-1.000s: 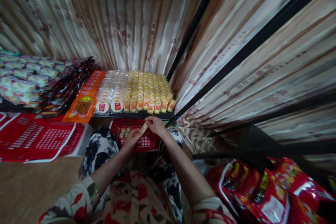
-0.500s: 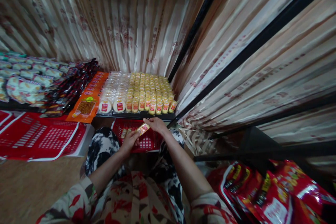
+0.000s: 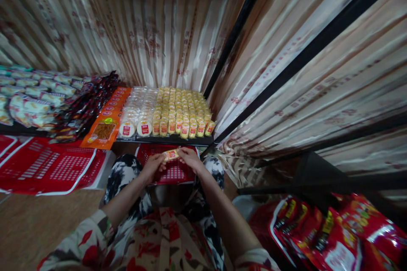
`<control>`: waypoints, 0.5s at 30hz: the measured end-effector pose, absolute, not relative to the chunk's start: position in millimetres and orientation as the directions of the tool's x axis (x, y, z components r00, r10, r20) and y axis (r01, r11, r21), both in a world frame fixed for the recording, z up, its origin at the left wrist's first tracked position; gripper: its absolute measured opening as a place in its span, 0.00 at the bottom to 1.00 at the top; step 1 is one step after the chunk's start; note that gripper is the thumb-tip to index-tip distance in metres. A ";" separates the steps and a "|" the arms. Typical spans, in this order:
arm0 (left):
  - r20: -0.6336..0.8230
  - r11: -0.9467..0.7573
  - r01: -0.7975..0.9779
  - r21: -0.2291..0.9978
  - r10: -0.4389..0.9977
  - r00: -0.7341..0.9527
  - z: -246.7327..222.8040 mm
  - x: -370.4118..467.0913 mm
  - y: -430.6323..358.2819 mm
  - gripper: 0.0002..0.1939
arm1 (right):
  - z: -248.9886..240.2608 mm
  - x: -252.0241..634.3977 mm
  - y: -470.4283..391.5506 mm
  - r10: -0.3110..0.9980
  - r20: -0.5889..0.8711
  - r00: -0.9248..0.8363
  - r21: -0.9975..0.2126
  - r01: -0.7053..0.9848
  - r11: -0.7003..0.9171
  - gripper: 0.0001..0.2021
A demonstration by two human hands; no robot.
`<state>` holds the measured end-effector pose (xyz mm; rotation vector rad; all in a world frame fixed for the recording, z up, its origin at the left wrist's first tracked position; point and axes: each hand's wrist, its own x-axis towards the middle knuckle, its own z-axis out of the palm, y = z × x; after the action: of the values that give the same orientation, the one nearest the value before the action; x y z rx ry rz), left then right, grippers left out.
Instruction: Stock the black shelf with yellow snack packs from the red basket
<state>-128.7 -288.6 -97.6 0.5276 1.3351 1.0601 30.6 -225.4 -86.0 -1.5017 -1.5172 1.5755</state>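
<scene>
A small yellow snack packet (image 3: 171, 155) with a red label is stretched between my two hands. My left hand (image 3: 154, 165) pinches its left end, and my right hand (image 3: 190, 158) grips the right end. Below them sits a red plastic basket (image 3: 174, 173) between my knees; my hands hide part of its inside. Just beyond, rows of matching yellow packets (image 3: 182, 112) stand on a dark shelf (image 3: 171, 139). Left of these are clear-wrapped round white snacks (image 3: 136, 120) with red labels.
An orange snack bag (image 3: 103, 125) and dark packets (image 3: 87, 108) lie farther left, beside white packets (image 3: 34, 93). Red baskets (image 3: 54, 163) rest at lower left. Red bags (image 3: 321, 228) fill a basket at lower right. A black frame bar (image 3: 305, 57) crosses before the curtain (image 3: 143, 21).
The packet has turned from a slant to nearly level. My left hand has moved slightly up and left, and my right hand a little lower.
</scene>
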 end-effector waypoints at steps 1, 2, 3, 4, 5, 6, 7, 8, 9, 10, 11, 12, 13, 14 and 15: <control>-0.492 0.440 -0.295 0.848 0.861 -0.127 -97.3 -131.2 -285.6 0.17 | -89.2 30.1 -229.2 0.883 -0.392 -0.256 -0.905 0.281 -0.320 0.11; -0.470 0.422 -0.277 0.863 0.872 -0.137 -97.0 -133.6 -282.4 0.18 | -91.8 29.5 -233.0 0.877 -0.420 -0.234 -0.899 0.239 -0.367 0.10; -0.457 0.413 -0.262 0.872 0.879 -0.136 -96.5 -135.7 -279.3 0.18 | -93.9 28.9 -236.7 0.868 -0.446 -0.217 -0.891 0.204 -0.407 0.09; -0.451 0.411 -0.252 0.876 0.883 -0.128 -95.9 -137.4 -276.4 0.18 | -95.7 28.2 -240.2 0.859 -0.466 -0.209 -0.883 0.177 -0.436 0.09; -0.449 0.411 -0.250 0.876 0.886 -0.118 -95.0 -138.5 -273.8 0.18 | -97.3 27.4 -243.5 0.853 -0.480 -0.207 -0.877 0.157 -0.455 0.08; -0.445 0.408 -0.252 0.877 0.889 -0.108 -94.0 -139.1 -271.5 0.17 | -98.8 26.4 -246.5 0.849 -0.488 -0.205 -0.873 0.142 -0.467 0.08; -0.435 0.400 -0.252 0.881 0.895 -0.100 -92.8 -139.1 -269.5 0.17 | -100.2 25.3 -249.1 0.847 -0.493 -0.200 -0.870 0.127 -0.476 0.08; -0.420 0.387 -0.249 0.888 0.902 -0.096 -91.4 -138.6 -267.7 0.17 | -101.7 24.0 -251.2 0.848 -0.494 -0.192 -0.869 0.109 -0.482 0.07; -0.406 0.375 -0.240 0.896 0.909 -0.098 -90.0 -137.8 -265.8 0.17 | -103.2 22.6 -252.8 0.850 -0.495 -0.179 -0.869 0.090 -0.487 0.06; -0.391 0.361 -0.225 0.905 0.915 -0.101 -88.7 -136.7 -263.7 0.18 | -104.5 21.2 -253.9 0.851 -0.499 -0.165 -0.866 0.076 -0.494 0.05; -0.372 0.346 -0.204 0.916 0.922 -0.104 -87.5 -135.6 -261.1 0.18 | -105.7 19.8 -254.3 0.850 -0.504 -0.152 -0.864 0.069 -0.499 0.04; -0.351 0.330 -0.175 0.928 0.931 -0.104 -86.5 -134.6 -258.0 0.17 | -106.7 18.6 -254.1 0.851 -0.506 -0.142 -0.863 0.069 -0.501 0.03; -0.325 0.310 -0.140 0.941 0.940 -0.104 -85.8 -133.7 -254.1 0.17 | -107.3 17.7 -253.3 0.855 -0.501 -0.135 -0.866 0.076 -0.495 0.03; -0.296 0.287 -0.096 0.953 0.950 -0.103 -85.2 -133.2 -249.4 0.16 | -107.6 17.2 -251.9 0.860 -0.493 -0.133 -0.870 0.091 -0.485 0.03; -0.263 0.260 -0.046 0.965 0.959 -0.101 -84.7 -133.0 -243.9 0.16 | -107.4 17.2 -249.9 0.865 -0.483 -0.135 -0.875 0.116 -0.470 0.04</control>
<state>-133.0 -243.9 -84.7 0.9358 1.3766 1.1006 17.2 -249.9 -107.4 -1.5558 -1.1122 1.6626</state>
